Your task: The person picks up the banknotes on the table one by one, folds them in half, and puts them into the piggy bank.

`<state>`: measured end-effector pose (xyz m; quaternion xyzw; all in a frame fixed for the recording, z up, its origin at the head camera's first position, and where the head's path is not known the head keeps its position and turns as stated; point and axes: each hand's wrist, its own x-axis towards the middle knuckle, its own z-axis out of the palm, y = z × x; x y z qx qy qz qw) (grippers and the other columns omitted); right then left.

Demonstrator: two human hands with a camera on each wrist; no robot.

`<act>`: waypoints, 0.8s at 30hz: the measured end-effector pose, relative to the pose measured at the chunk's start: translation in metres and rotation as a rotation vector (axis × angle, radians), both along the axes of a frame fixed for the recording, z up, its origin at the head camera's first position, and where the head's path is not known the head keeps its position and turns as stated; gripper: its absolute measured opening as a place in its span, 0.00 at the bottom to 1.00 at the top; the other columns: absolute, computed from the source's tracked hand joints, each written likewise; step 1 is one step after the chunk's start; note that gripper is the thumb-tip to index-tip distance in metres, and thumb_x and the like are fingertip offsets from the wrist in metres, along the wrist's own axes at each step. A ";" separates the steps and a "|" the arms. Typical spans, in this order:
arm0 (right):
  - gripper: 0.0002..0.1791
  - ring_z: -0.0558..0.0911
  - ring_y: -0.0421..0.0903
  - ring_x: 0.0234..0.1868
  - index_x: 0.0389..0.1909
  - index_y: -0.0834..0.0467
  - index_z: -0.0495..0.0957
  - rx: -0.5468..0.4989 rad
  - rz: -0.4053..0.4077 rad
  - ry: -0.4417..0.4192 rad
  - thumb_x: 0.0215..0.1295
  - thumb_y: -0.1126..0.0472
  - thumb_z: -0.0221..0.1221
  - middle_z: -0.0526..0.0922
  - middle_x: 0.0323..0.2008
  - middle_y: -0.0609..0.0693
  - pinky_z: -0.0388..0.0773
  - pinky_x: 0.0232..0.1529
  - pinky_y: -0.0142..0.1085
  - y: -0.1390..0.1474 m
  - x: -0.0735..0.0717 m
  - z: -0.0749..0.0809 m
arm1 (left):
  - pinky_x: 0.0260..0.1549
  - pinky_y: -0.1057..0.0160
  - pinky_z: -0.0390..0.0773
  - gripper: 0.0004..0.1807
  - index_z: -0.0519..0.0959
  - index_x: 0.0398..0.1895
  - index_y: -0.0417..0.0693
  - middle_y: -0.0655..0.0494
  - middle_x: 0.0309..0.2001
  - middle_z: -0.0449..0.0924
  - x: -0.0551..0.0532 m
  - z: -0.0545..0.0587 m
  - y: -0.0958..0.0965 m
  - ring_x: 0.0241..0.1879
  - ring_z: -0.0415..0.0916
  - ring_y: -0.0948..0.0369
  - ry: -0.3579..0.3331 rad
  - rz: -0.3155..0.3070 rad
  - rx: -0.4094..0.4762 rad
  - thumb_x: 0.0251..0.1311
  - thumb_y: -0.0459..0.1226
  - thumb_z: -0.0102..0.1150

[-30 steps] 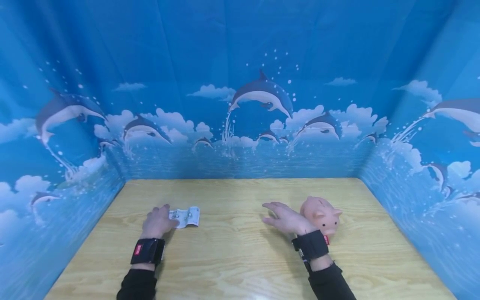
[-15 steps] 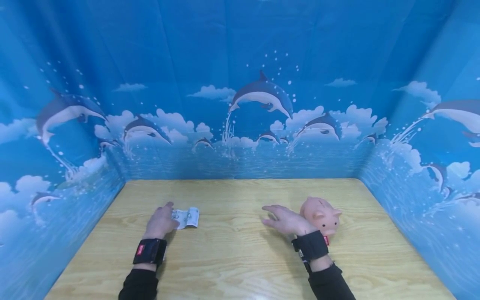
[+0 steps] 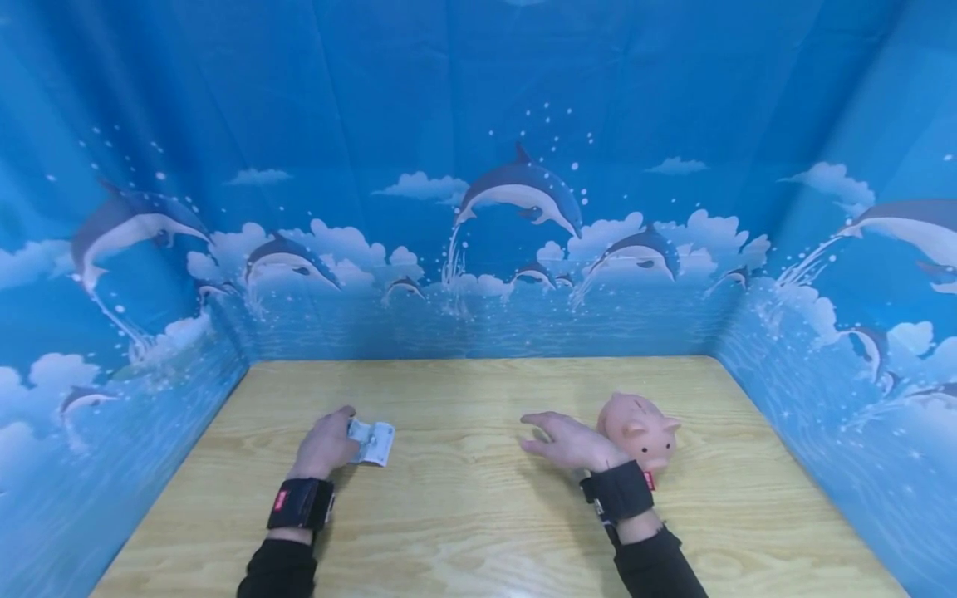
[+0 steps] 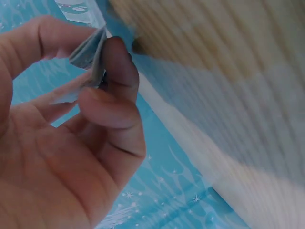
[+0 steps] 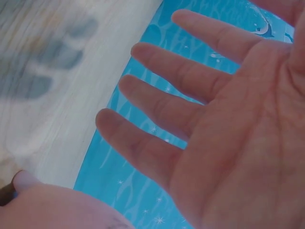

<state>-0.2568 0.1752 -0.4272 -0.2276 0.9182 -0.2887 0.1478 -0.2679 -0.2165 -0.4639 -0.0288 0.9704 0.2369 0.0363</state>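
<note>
A pale greenish banknote (image 3: 377,444) is pinched by my left hand (image 3: 325,447) at the left of the table. In the left wrist view the banknote (image 4: 88,53) is creased between the thumb and curled fingers, and part of it is hidden by them. My right hand (image 3: 571,442) hovers over the table with its fingers spread, holding nothing. Just right of that hand stands a pink piggy bank (image 3: 641,428), its coin slot on top and its face toward me. The right wrist view shows straight fingers (image 5: 157,112) and the piggy bank's (image 5: 62,207) rounded body at the lower left.
The light wooden table (image 3: 463,498) is enclosed at the back and both sides by a blue dolphin-print curtain (image 3: 478,316). Bare wood lies between the two hands. Black bands (image 3: 301,502) are strapped on both wrists.
My left hand has moved slightly right, and its fingers have closed on the banknote, whose free end has shifted and tilted toward me. The right hand and the piggy bank have barely moved.
</note>
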 end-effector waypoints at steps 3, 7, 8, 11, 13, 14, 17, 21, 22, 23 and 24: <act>0.30 0.68 0.60 0.69 0.70 0.59 0.65 -0.001 0.002 -0.002 0.74 0.49 0.52 0.69 0.68 0.59 0.67 0.67 0.57 0.000 0.000 0.000 | 0.55 0.37 0.73 0.35 0.66 0.66 0.31 0.28 0.62 0.70 -0.001 0.001 0.002 0.58 0.71 0.36 0.011 -0.005 -0.005 0.51 0.31 0.60; 0.30 0.68 0.60 0.69 0.71 0.58 0.64 -0.004 0.006 -0.003 0.74 0.49 0.52 0.69 0.68 0.59 0.67 0.67 0.57 -0.001 0.001 0.000 | 0.56 0.37 0.72 0.34 0.67 0.65 0.31 0.29 0.61 0.71 0.000 0.006 0.008 0.59 0.70 0.36 0.037 -0.032 0.006 0.53 0.32 0.59; 0.30 0.68 0.60 0.69 0.71 0.59 0.64 -0.005 0.008 -0.003 0.73 0.49 0.53 0.69 0.68 0.60 0.67 0.67 0.57 -0.001 0.001 0.000 | 0.56 0.38 0.72 0.34 0.67 0.65 0.30 0.29 0.61 0.71 0.000 0.007 0.010 0.59 0.71 0.36 0.046 -0.042 0.009 0.53 0.32 0.59; 0.31 0.68 0.60 0.69 0.71 0.59 0.64 -0.016 0.010 -0.003 0.73 0.48 0.53 0.69 0.68 0.60 0.67 0.67 0.58 -0.001 0.001 0.000 | 0.58 0.38 0.72 0.33 0.67 0.65 0.30 0.29 0.61 0.72 0.001 0.010 0.018 0.60 0.70 0.36 0.069 -0.071 0.024 0.53 0.31 0.58; 0.31 0.68 0.61 0.69 0.71 0.58 0.63 -0.023 0.010 -0.002 0.73 0.48 0.53 0.69 0.69 0.60 0.67 0.67 0.58 -0.002 0.001 -0.001 | 0.60 0.39 0.70 0.33 0.66 0.66 0.29 0.29 0.62 0.71 0.002 0.012 0.025 0.62 0.69 0.36 0.080 -0.087 0.038 0.54 0.31 0.58; 0.31 0.68 0.61 0.68 0.72 0.58 0.63 -0.027 0.007 -0.002 0.73 0.48 0.52 0.69 0.69 0.60 0.68 0.66 0.57 -0.002 0.001 -0.002 | 0.61 0.39 0.70 0.33 0.66 0.66 0.30 0.29 0.62 0.71 0.002 0.013 0.028 0.62 0.69 0.37 0.085 -0.094 0.042 0.55 0.31 0.58; 0.31 0.72 0.62 0.65 0.71 0.56 0.63 -0.051 -0.005 0.004 0.73 0.46 0.52 0.69 0.68 0.59 0.71 0.64 0.57 -0.005 0.000 -0.003 | 0.63 0.39 0.68 0.33 0.65 0.67 0.30 0.30 0.64 0.69 0.004 0.018 0.039 0.64 0.67 0.37 0.107 -0.123 0.075 0.57 0.31 0.58; 0.30 0.75 0.61 0.63 0.70 0.56 0.66 -0.076 -0.021 0.036 0.73 0.46 0.52 0.72 0.67 0.58 0.73 0.62 0.55 -0.010 0.000 -0.003 | 0.65 0.40 0.66 0.34 0.63 0.69 0.30 0.31 0.65 0.68 0.006 0.023 0.053 0.66 0.66 0.38 0.153 -0.157 0.128 0.58 0.31 0.59; 0.29 0.75 0.60 0.63 0.69 0.56 0.67 -0.072 -0.022 0.052 0.73 0.46 0.52 0.72 0.67 0.57 0.73 0.62 0.55 -0.012 0.000 -0.003 | 0.66 0.41 0.66 0.34 0.62 0.69 0.30 0.32 0.66 0.67 0.007 0.023 0.057 0.66 0.65 0.39 0.161 -0.162 0.143 0.59 0.31 0.59; 0.28 0.75 0.59 0.63 0.69 0.56 0.67 -0.067 -0.026 0.068 0.73 0.47 0.53 0.73 0.66 0.57 0.73 0.63 0.54 -0.014 0.000 -0.003 | 0.66 0.41 0.65 0.35 0.61 0.70 0.31 0.32 0.67 0.67 0.007 0.023 0.060 0.67 0.65 0.39 0.168 -0.169 0.158 0.59 0.32 0.59; 0.27 0.75 0.58 0.63 0.68 0.56 0.68 -0.062 -0.029 0.086 0.73 0.48 0.53 0.74 0.66 0.57 0.73 0.63 0.54 -0.016 0.000 -0.004 | 0.67 0.41 0.65 0.36 0.60 0.71 0.31 0.32 0.67 0.66 0.007 0.023 0.063 0.67 0.64 0.40 0.176 -0.175 0.172 0.60 0.32 0.59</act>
